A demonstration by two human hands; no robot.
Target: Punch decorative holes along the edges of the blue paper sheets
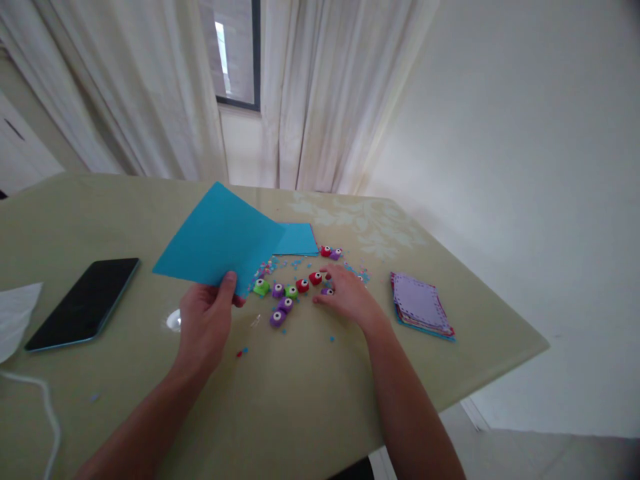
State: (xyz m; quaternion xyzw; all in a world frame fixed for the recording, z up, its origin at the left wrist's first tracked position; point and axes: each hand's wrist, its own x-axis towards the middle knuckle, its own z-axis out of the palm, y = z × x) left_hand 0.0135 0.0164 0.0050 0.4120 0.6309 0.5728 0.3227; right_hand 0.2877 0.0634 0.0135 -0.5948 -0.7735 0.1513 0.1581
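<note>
My left hand (210,320) pinches the lower corner of a square blue sheet of paper (220,233), thumb on top, and holds it tilted above the table. My right hand (347,293) reaches in among small toy pieces with eyeballs on them, its fingers apart and curved. Nearest its fingertips are a red piece (315,279) and a purple piece (327,291), partly hidden by the hand; I cannot tell whether it touches them. Other pieces beside them are a green one (261,287) and a purple one (277,319).
Behind the toys lies a stack of blue paper (297,240), with paper bits (297,265) scattered around. To the right is a pile of paper squares with cut edges (420,303). A dark tablet (85,303), white paper (17,320) and a white cable (50,407) lie left.
</note>
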